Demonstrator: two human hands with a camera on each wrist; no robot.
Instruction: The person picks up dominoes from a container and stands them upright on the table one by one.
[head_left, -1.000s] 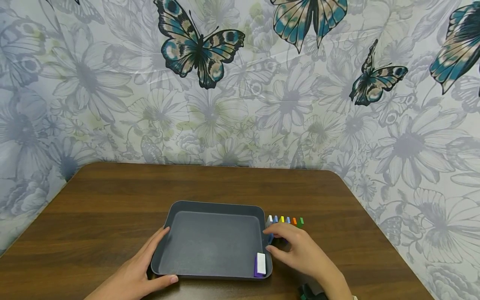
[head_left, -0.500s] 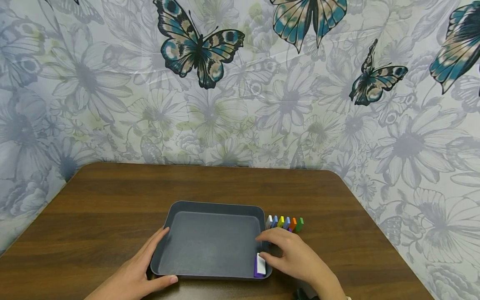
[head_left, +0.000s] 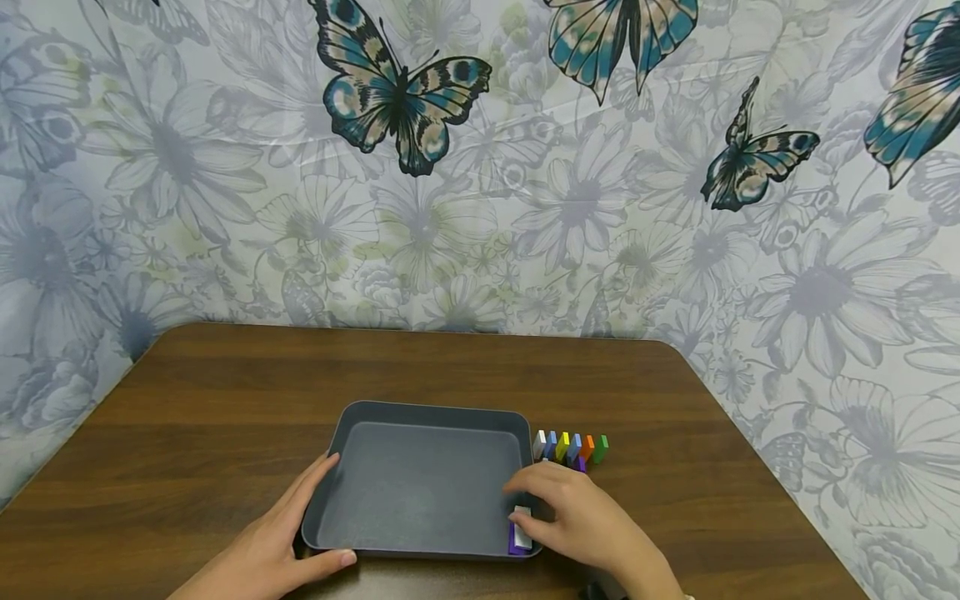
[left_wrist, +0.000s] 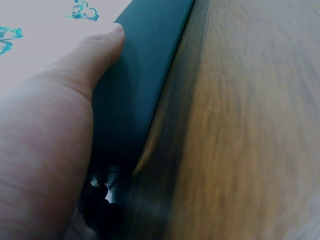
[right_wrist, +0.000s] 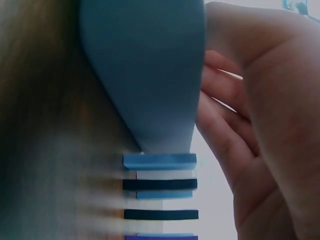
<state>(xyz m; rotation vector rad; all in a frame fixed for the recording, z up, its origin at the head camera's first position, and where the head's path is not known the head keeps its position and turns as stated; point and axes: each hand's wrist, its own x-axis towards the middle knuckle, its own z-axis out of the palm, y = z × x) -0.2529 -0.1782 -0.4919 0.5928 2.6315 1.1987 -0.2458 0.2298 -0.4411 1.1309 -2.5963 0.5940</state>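
Note:
A dark grey rectangular tray (head_left: pixel 435 408) lies on the wooden table. My left hand (head_left: pixel 273 537) rests against its left side, thumb along the near rim; the left wrist view shows the thumb (left_wrist: pixel 102 52) against the tray wall (left_wrist: pixel 135 65). My right hand (head_left: pixel 581 517) reaches over the right rim, forefinger and thumb bent above a white block (head_left: pixel 522 537) with a purple block (head_left: pixel 513 543) beside it in the near right corner. Whether anything is between those fingertips cannot be made out. In the right wrist view, the tray wall hides the fingertips of this hand (right_wrist: pixel 265 115).
Several small upright blocks (head_left: pixel 576 446), coloured white, blue, yellow, orange and green, stand in rows just right of the tray. A purple block (head_left: pixel 580 464) shows behind my right hand. A patterned cloth with butterflies (head_left: pixel 405 92) hangs behind the table (head_left: pixel 247 392).
My right hand has moved left and toward me, from beside the block rows to over the tray's near right corner. The left hand and tray have stayed put.

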